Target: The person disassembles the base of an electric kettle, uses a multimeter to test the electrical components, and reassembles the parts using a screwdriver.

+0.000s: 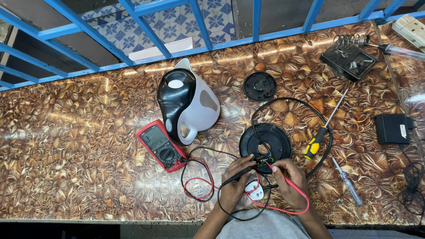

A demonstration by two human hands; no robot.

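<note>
The black probe (pixel 239 175) is pinched in the left hand (pixel 233 188), the red probe (pixel 283 177) in the right hand (pixel 290 181); both tips are best held steady on the kettle base (pixel 265 141) just ahead.

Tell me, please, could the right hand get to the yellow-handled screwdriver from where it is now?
Probably yes. The right hand holds the red probe at the kettle base, and the yellow-handled screwdriver lies just beyond it on bare table; only the black cord crosses there.
</note>
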